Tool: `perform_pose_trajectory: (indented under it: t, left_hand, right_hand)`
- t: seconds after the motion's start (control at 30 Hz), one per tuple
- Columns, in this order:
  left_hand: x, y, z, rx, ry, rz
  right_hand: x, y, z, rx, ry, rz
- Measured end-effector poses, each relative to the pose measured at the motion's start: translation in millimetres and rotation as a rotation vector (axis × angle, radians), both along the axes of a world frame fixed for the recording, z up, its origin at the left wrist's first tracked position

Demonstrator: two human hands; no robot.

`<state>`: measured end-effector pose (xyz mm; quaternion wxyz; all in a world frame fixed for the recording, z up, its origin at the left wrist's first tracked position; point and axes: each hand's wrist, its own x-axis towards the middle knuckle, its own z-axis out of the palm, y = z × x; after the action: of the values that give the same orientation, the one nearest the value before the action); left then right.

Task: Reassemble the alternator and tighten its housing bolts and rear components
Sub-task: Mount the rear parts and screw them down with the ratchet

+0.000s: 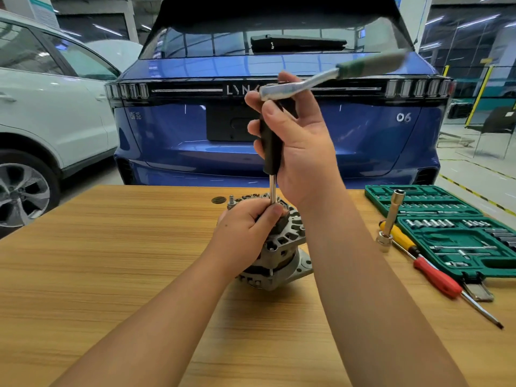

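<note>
Right hand grip: fingers and thumb curled round the black handle of an upright driver extension, thumb up near the ratchet head. Ratchet wrench sits on top of that handle, its green-and-grey grip end blurred, angled up to the right. Chrome shaft runs straight down from the black handle into the top of the alternator.

Left hand grip: fingers wrapped over the alternator's top end, thumb and fingertips pinching round the shaft's lower end where it meets the part; the socket or bit there is hidden by the fingers.

Alternator stands on the wooden bench, centre, a bit toward the far edge. A small dark disc lies just behind it.

Right side of bench: open green socket set case, a chrome extension bar leaning upright beside it, a yellow-handled screwdriver and a red-handled screwdriver lying in front of the case.

Beyond the bench: blue car rear, white car left.
</note>
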<state>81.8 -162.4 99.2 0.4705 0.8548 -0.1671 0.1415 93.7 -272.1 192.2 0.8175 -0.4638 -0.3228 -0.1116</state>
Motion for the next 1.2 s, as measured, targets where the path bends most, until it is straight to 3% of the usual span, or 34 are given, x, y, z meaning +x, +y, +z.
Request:
perform_pose_trajectory:
  t: [0.17,0.3,0.5,0.7,0.73,0.83,0.9,1.07,1.2]
  left_hand:
    - [1.3,-0.4,-1.3,0.005,-0.023,-0.016]
    - [2.1,-1.3,-1.1,0.017,-0.040,-0.022]
    - [4.6,-2.1,-2.9,0.004,-0.051,-0.023]
    - [6.2,-2.7,-6.5,0.032,-0.077,-0.024]
    - [7.0,-2.1,-7.2,0.024,-0.076,-0.025]
    - [8.5,-0.3,-8.1,0.028,-0.088,-0.017]
    - [9.3,-0.1,-8.9,0.040,-0.103,-0.017]
    - [9.4,-2.2,-8.2,0.031,-0.084,0.001]
    - [8.5,-1.8,-8.1,0.034,-0.090,0.000]
  right_hand:
    - [5.2,4.6,-8.5,-0.014,-0.168,-0.170]
    - [9.8,1.8,-7.6,0.023,-0.099,-0.035]
    - [8.1,-2.1,1.1,-0.055,-0.025,-0.096]
    - [3.6,1.3,13.0,-0.146,0.060,-0.407]
    - [5.2,-0.7,13.1,-0.146,0.093,-0.364]
    - [7.6,-12.5,7.7,-0.049,0.129,0.027]
    - [9.1,-15.1,-1.4,0.010,0.085,0.138]
    - [12.6,-3.8,-10.5,0.015,-0.162,-0.171]
    - [11.9,-2.1,-10.1,0.060,-0.145,-0.075]
